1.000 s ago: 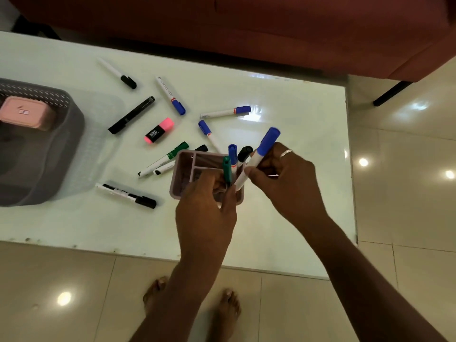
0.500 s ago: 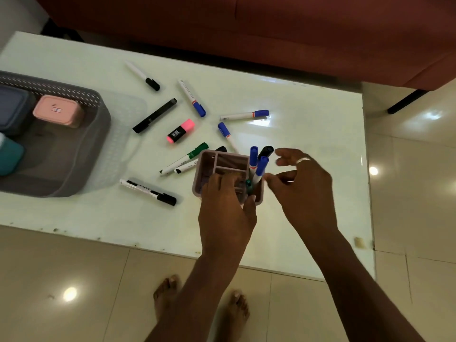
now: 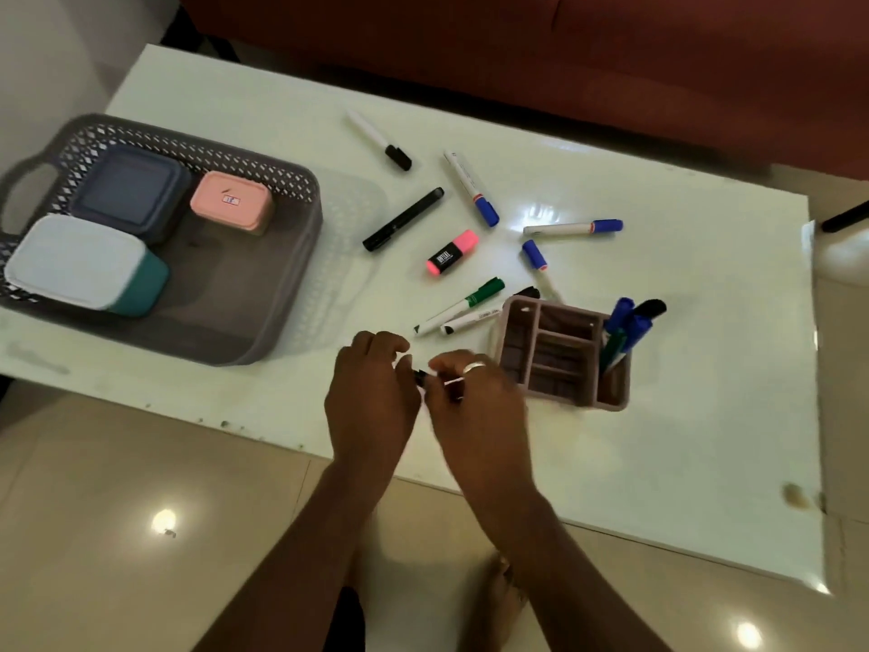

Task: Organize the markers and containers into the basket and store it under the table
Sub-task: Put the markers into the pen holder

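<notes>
Head view: both forearms reach in from 6 o'clock and meet over the near edge of the glossy white table. The left hand is palm-down with its fingers curled inward toward 3 o'clock. The right hand, which wears a silver ring, faces it with knuckles up. Its thumb and fingers pinch a black-tipped white marker held low between the two hands. The left fingertips are at the marker's dark end, but blur hides whether they grip it.

Just beside the right hand, at 2 o'clock, stands a mauve plastic divided holder. A bunch of blue, black and green capped markers stands upright in its right compartment.

At 12 o'clock of the hands, loose pens are scattered on the table, among them a pink highlighter and an all-black marker.

At 9 o'clock sits a grey perforated plastic basket. It holds a navy square container, a small pink container and a white-lidded teal container.
</notes>
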